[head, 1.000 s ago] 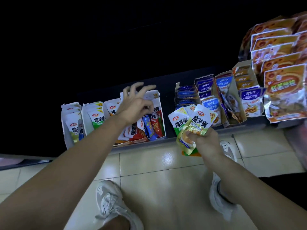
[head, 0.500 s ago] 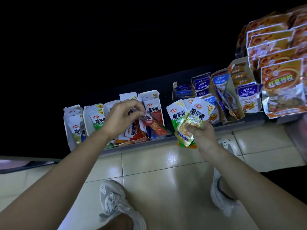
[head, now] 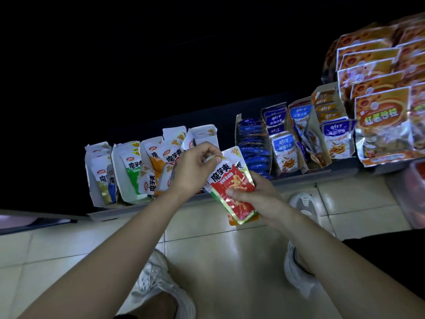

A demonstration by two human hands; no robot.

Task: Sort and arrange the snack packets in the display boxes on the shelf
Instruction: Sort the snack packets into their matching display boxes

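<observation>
— Glossy cream floor tiles (head: 230, 261) fill the lower frame. Above them we see a dark shelf (head: 296, 179) crossing the middle, with blackness behind it.

— Where do we have the red snack packet (head: 232, 183)?

— At the centre of the frame, tilted, just in front of the shelf's edge and held by both hands. Our left hand (head: 195, 169) pinches its upper left corner between curled thumb and fingers. Our right hand (head: 257, 196) grips the lower part, with the thumb flat on the red front and the fingers wrapped behind.

— Is it alone in that grip?

— No. Other packets (head: 233, 222) show green and orange edges beneath it, in the same right hand. We cannot tell how many.

— And what do we see on the shelf?

— Left of centre, white display boxes (head: 97, 148) stand side by side, and white, green and orange packets sit upright in them. Right of centre, more boxes hold blue packets (head: 251, 143), some stacked flat and some upright. Large orange bags (head: 379, 116) pile up at the upper right.

— And lower down?

— Our white sneakers (head: 161, 284) rest on the tiles.
</observation>
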